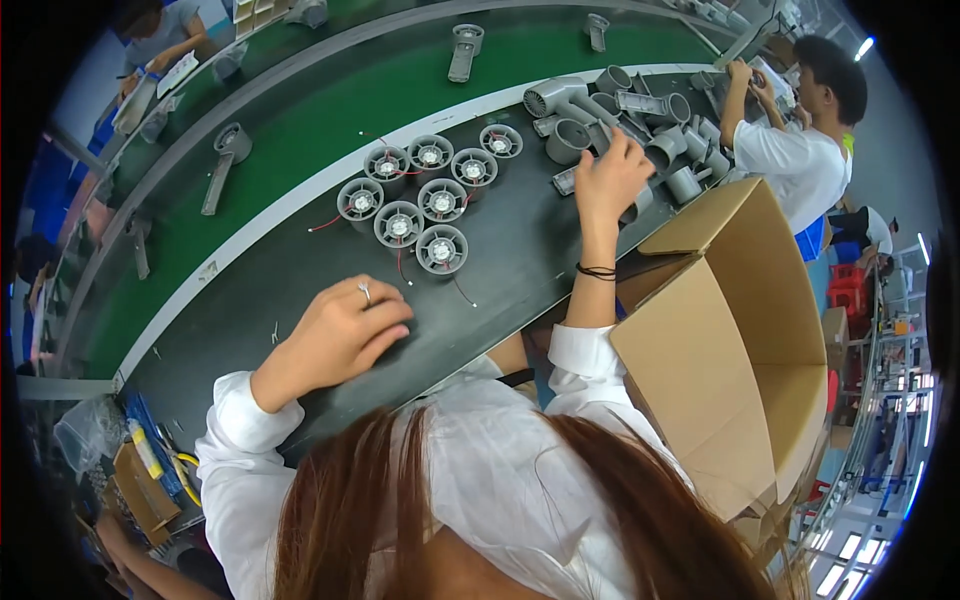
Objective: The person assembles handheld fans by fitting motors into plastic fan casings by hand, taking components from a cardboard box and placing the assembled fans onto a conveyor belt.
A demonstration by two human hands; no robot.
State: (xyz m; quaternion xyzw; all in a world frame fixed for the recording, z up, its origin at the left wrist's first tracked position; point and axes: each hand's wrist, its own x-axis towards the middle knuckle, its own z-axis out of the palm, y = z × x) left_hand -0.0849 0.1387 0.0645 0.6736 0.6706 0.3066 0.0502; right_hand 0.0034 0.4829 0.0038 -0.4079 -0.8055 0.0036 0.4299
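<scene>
My left hand (345, 335), a ring on one finger, rests low over the dark worktop with its fingers loosely bent and apart from the thumb. Nothing shows in it. Beyond it stand several round grey fan units (441, 202) with silver motor centres and thin red and dark wires. My right hand (614, 178) reaches over a heap of grey plastic hair dryer housings (568, 140), fingers apart. Its fingertips are close to the housings, and whether they touch one is partly hidden. One hair dryer body (556, 95) with a slotted round end lies at the heap's far left.
A green conveyor belt (330, 120) with a pale rail curves past the worktop, carrying spaced-out grey housings (466, 55). An open cardboard box (700, 365) stands at my right. Another person (800, 130) works beyond it. A plastic bag (92, 432) and blue-yellow items lie at left.
</scene>
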